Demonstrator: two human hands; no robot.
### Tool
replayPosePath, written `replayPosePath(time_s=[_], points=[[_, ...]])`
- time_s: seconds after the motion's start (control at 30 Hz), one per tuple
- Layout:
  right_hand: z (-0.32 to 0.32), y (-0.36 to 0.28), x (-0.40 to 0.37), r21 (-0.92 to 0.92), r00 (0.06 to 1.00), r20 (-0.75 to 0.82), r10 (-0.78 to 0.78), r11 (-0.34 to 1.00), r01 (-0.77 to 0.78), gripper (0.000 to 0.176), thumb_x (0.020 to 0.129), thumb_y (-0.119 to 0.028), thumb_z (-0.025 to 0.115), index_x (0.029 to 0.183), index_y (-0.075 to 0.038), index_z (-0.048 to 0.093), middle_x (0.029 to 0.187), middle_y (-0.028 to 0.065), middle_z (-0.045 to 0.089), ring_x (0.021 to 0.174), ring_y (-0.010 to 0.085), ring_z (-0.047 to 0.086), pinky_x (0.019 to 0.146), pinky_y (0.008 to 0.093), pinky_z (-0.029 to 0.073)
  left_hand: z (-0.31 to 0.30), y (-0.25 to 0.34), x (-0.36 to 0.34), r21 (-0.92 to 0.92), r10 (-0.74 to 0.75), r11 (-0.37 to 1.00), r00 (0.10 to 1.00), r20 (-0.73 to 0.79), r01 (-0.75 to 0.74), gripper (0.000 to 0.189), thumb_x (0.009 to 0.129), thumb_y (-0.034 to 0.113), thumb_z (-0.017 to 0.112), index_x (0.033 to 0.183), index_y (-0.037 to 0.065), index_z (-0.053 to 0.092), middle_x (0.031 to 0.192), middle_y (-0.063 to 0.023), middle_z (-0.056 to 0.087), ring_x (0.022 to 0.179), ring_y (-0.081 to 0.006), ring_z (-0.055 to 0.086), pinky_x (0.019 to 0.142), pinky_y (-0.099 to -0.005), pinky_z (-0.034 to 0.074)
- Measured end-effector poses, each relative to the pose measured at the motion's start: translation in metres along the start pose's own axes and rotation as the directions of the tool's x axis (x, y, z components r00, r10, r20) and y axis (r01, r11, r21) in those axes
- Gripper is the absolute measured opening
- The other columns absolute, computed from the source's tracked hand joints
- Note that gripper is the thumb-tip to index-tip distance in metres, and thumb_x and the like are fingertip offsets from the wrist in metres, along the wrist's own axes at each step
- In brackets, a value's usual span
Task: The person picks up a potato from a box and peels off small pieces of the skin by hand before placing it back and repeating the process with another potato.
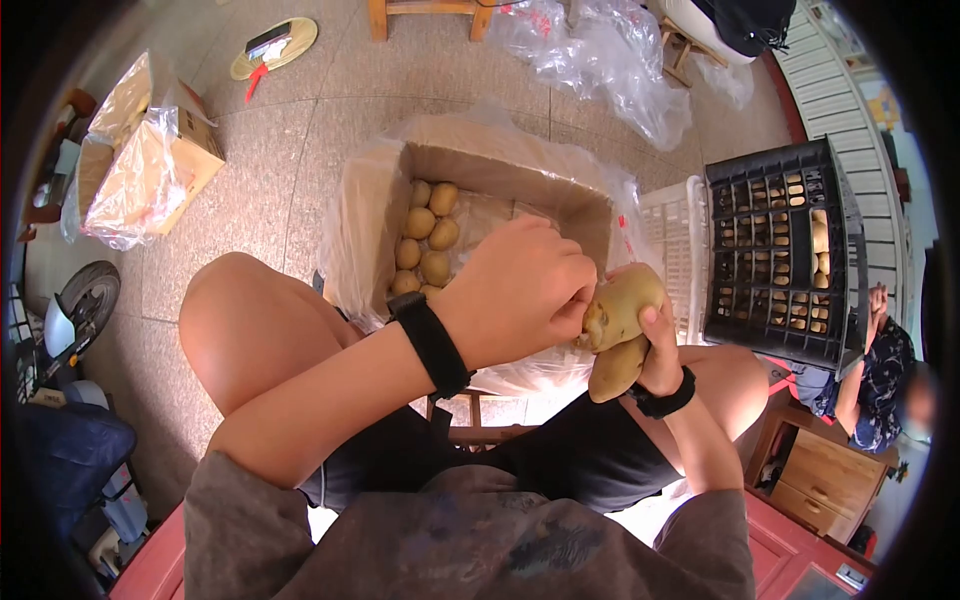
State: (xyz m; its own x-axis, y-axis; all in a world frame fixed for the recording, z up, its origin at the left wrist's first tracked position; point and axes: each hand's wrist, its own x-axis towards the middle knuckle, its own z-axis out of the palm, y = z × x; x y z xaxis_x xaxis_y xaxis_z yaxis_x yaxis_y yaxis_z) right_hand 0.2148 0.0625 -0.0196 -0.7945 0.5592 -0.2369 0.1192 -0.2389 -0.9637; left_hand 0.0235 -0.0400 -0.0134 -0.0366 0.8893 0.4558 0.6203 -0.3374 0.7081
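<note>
Tiled floor (250, 200), plastic-lined cardboard box (510, 165) before our knees. Our right hand (660, 355) curled tight round two brown oval fuzzy fruits (625, 300), beside box's near right corner. Our left hand (520, 290) pinches upper fruit's end. Risk: hard tug loosens right grip, lower fruit drops.

Left hand (520, 290): centre of view, black wristband, fingers curled onto the end of the upper fruit (625, 300).
Right hand (658, 352): at 3 o'clock from the left hand, clasping the upper fruit and the lower fruit (615, 372), which touch.
Lined carton (500, 165): at 12 o'clock, rows of brown fruit (425, 240) along its left wall.
Black crate (745, 300): at 2 o'clock, fruit inside, white basket (672, 225) just beside it.
Small carton (190, 150): at 10 o'clock, on the floor.
Another person (885, 375): at 3 o'clock, at the edge.
</note>
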Motion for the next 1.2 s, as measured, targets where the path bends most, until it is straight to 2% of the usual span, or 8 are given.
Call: replayPosePath(time_s=[0.1, 0.33, 0.43, 0.6, 0.83, 0.93, 1.13, 1.2], points=[[0.004, -0.01, 0.0, 0.003, 1.0, -0.002, 0.014, 1.0, -0.014, 0.062, 0.078, -0.05, 0.06, 0.113, 0.0, 0.047, 0.098, 0.01, 0.053, 0.089, 0.0167, 0.056, 0.073, 0.0281, 0.049, -0.004, 0.002, 0.002, -0.049, -0.053, 0.997, 0.998, 0.015, 0.053, 0.009, 0.07, 0.006, 0.063, 0.07, 0.008, 0.054, 0.069, -0.0067, 0.056, 0.071, -0.0286, 0.052, 0.069, -0.0386, 0.04], [0.003, -0.005, -0.002, 0.028, 0.996, -0.082, 0.015, 1.0, -0.013, 0.064, 0.077, -0.051, 0.059, 0.114, 0.0, 0.047, 0.098, 0.0104, 0.053, 0.089, 0.0171, 0.056, 0.075, 0.0276, 0.048, -0.006, 0.001, -0.001, -0.098, -0.061, 0.993, 0.998, 0.021, 0.063, 0.007, 0.073, 0.009, 0.064, 0.072, 0.009, 0.057, 0.071, -0.0066, 0.057, 0.075, -0.0289, 0.052, 0.07, -0.0392, 0.04], [0.0, -0.003, -0.001, -0.027, 0.998, -0.061, -0.007, 1.0, 0.005, 0.065, 0.077, -0.052, 0.059, 0.112, 0.001, 0.048, 0.099, 0.0104, 0.054, 0.091, 0.0162, 0.055, 0.08, 0.0277, 0.044, -0.006, -0.002, -0.001, -0.064, -0.039, 0.997, 0.999, 0.033, 0.041, 0.007, 0.073, 0.009, 0.064, 0.071, 0.008, 0.057, 0.07, -0.0064, 0.057, 0.073, -0.0286, 0.052, 0.071, -0.039, 0.04], [0.002, -0.002, 0.0, -0.076, 0.998, -0.069, -0.004, 0.997, -0.001, 0.064, 0.078, -0.052, 0.059, 0.112, 0.001, 0.048, 0.099, 0.0099, 0.054, 0.091, 0.0158, 0.054, 0.08, 0.0273, 0.043, -0.001, -0.001, 0.0, 0.028, 0.044, 0.999, 0.999, -0.005, -0.044, 0.009, 0.069, 0.007, 0.063, 0.066, 0.008, 0.054, 0.065, -0.0076, 0.054, 0.068, -0.0287, 0.053, 0.072, -0.038, 0.041], [-0.005, 0.003, 0.002, -0.106, 0.999, -0.037, -0.027, 0.994, 0.023, 0.064, 0.078, -0.052, 0.059, 0.112, 0.001, 0.048, 0.097, 0.0093, 0.053, 0.09, 0.0155, 0.054, 0.079, 0.0271, 0.043, 0.006, -0.001, -0.002, 0.103, -0.005, 0.995, 1.0, -0.008, 0.006, 0.01, 0.067, 0.007, 0.063, 0.066, 0.007, 0.053, 0.065, -0.0074, 0.054, 0.068, -0.0281, 0.054, 0.07, -0.0379, 0.042], [-0.004, 0.0, 0.003, -0.081, 0.999, -0.036, -0.038, 0.996, 0.035, 0.064, 0.077, -0.052, 0.06, 0.112, 0.001, 0.048, 0.097, 0.0093, 0.053, 0.09, 0.0156, 0.054, 0.079, 0.027, 0.043, 0.006, 0.001, -0.001, 0.039, -0.023, 0.999, 0.999, -0.038, 0.024, 0.01, 0.067, 0.007, 0.062, 0.066, 0.007, 0.052, 0.066, -0.007, 0.055, 0.068, -0.0278, 0.054, 0.069, -0.0378, 0.042], [-0.002, -0.003, 0.0, -0.089, 0.995, -0.064, -0.07, 0.994, 0.065, 0.071, 0.074, -0.057, 0.06, 0.112, 0.002, 0.047, 0.095, 0.0095, 0.054, 0.088, 0.0153, 0.054, 0.078, 0.0259, 0.044, 0.001, 0.008, -0.001, -0.038, -0.108, 0.993, 0.994, 0.021, 0.108, 0.007, 0.07, 0.007, 0.062, 0.07, 0.007, 0.055, 0.069, -0.0082, 0.057, 0.068, -0.0271, 0.056, 0.07, -0.0363, 0.043], [-0.003, -0.003, -0.002, -0.077, 0.995, -0.065, -0.078, 0.994, 0.073, 0.074, 0.072, -0.059, 0.06, 0.112, 0.002, 0.047, 0.095, 0.0097, 0.054, 0.087, 0.0153, 0.055, 0.077, 0.0257, 0.044, 0.001, 0.01, -0.002, -0.325, -0.337, 0.873, 0.931, 0.139, 0.365, 0.005, 0.075, 0.008, 0.062, 0.075, 0.005, 0.058, 0.072, -0.0069, 0.06, 0.071, -0.0191, 0.059, 0.07, -0.0315, 0.045]])
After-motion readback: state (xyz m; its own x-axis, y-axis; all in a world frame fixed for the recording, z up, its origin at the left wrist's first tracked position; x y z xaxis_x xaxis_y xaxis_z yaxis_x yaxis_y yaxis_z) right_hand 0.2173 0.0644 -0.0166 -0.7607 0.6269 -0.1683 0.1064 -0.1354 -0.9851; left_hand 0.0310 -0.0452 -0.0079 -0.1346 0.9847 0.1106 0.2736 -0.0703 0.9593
